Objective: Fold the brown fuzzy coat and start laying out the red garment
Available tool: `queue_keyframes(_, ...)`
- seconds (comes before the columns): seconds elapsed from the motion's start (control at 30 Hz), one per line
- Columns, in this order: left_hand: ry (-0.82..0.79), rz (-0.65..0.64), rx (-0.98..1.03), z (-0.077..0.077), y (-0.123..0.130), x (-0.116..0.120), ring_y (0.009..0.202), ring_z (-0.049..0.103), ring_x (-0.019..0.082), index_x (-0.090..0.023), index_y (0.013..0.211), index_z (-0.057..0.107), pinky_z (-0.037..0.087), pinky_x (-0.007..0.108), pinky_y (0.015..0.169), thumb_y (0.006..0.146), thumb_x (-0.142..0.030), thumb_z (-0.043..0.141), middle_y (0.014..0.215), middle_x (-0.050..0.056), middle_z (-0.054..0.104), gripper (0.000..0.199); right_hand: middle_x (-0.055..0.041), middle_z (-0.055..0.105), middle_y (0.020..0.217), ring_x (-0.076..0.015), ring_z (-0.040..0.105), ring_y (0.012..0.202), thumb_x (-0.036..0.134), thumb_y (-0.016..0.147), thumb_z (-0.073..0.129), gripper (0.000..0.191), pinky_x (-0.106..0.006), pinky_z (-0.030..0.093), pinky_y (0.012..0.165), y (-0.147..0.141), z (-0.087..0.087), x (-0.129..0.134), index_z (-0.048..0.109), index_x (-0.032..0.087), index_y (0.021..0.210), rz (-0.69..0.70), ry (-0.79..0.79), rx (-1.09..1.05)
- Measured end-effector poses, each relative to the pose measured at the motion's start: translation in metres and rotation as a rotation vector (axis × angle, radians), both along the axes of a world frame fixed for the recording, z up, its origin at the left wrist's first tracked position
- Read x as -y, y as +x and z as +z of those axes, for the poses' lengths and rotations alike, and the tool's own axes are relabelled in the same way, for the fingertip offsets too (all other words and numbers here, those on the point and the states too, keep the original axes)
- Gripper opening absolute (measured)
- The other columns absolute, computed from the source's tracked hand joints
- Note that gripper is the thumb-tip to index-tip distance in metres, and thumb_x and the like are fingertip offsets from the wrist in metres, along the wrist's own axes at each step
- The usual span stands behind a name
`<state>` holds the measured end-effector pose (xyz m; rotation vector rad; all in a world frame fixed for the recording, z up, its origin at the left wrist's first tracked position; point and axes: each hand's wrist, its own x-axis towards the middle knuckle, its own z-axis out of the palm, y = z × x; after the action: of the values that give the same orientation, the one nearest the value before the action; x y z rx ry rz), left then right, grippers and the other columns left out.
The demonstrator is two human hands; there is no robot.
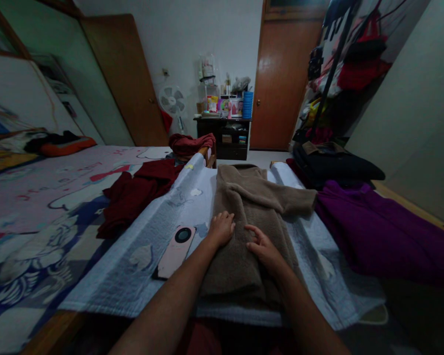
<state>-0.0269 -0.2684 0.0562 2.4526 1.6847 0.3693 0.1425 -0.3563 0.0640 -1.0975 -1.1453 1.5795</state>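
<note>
A brown fuzzy garment (244, 266) lies on a light blue quilted cloth (133, 256), its left side folded inward and one sleeve stretched out to the right. My left hand (222, 228) rests on the garment's left part, fingers bent and close together; whether they pinch any fabric is too small to tell. Just to its right, my right hand (262, 245) hovers over or lightly touches the middle of the garment, with thumb and fingers apart and nothing between them. A pink phone with a round black camera ring (175, 252) lies left of my left forearm.
Dark red clothes (142, 190) lie on the patterned bed (77, 172) to the left. A purple garment (385, 231) and a dark folded pile (336, 162) are at the right. Behind stand a fan (172, 100), a black cabinet (224, 140) and a brown door (281, 84).
</note>
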Motion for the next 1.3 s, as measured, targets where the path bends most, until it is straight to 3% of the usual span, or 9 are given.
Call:
queue_keyframes(0.1, -0.057, 0.056, 0.096, 0.002, 0.0, -0.008, 0.113, 0.056, 0.024, -0.019, 0.125, 0.059, 0.041, 0.035, 0.098, 0.091, -0.031, 0.051, 0.119, 0.011, 0.061, 0.036, 0.0027, 0.063, 0.08, -0.0157, 0.06, 0.069, 0.029, 0.066, 0.066, 0.066, -0.027, 0.046, 0.065, 0.0, 0.002, 0.0, 0.045, 0.025, 0.128, 0.009, -0.006, -0.009)
queue_keyframes(0.27, -0.132, 0.163, 0.177, 0.004, 0.003, -0.026, 0.096, 0.064, 0.018, -0.02, 0.109, 0.066, 0.046, 0.026, 0.08, 0.085, -0.032, 0.062, 0.107, 0.005, 0.068, 0.027, 0.0053, 0.06, 0.072, -0.0142, 0.057, 0.063, 0.027, 0.066, 0.067, 0.065, -0.026, 0.044, 0.061, 0.001, 0.001, 0.0, 0.046, 0.024, 0.128, -0.004, -0.011, -0.01)
queue_keyframes(0.57, -0.211, 0.282, 0.262, 0.004, 0.009, -0.037, 0.088, 0.066, 0.017, -0.024, 0.085, 0.072, 0.044, 0.024, 0.07, 0.082, -0.027, 0.061, 0.094, 0.002, 0.074, 0.012, 0.0062, 0.057, 0.07, -0.0122, 0.053, 0.058, 0.026, 0.066, 0.065, 0.065, -0.024, 0.039, 0.056, 0.001, 0.002, 0.0, 0.046, 0.024, 0.129, -0.02, -0.025, -0.001)
queue_keyframes(0.93, -0.107, 0.259, 0.307, -0.004, 0.001, -0.03, 0.099, 0.061, 0.016, -0.021, 0.092, 0.063, 0.043, 0.025, 0.085, 0.091, -0.024, 0.05, 0.105, 0.005, 0.066, 0.014, 0.0061, 0.058, 0.07, -0.0126, 0.054, 0.06, 0.025, 0.065, 0.066, 0.063, -0.024, 0.039, 0.056, 0.001, 0.003, 0.001, 0.048, 0.024, 0.126, -0.022, -0.019, -0.014)
queue_keyframes(1.3, -0.022, 0.199, 0.37, -0.008, 0.001, -0.02, 0.092, 0.061, 0.015, -0.023, 0.094, 0.056, 0.044, 0.025, 0.081, 0.089, -0.017, 0.05, 0.098, 0.0, 0.067, 0.011, 0.0047, 0.063, 0.076, -0.0141, 0.059, 0.065, 0.024, 0.066, 0.066, 0.065, -0.025, 0.042, 0.059, -0.001, 0.003, 0.002, 0.046, 0.024, 0.128, -0.008, -0.03, -0.035)
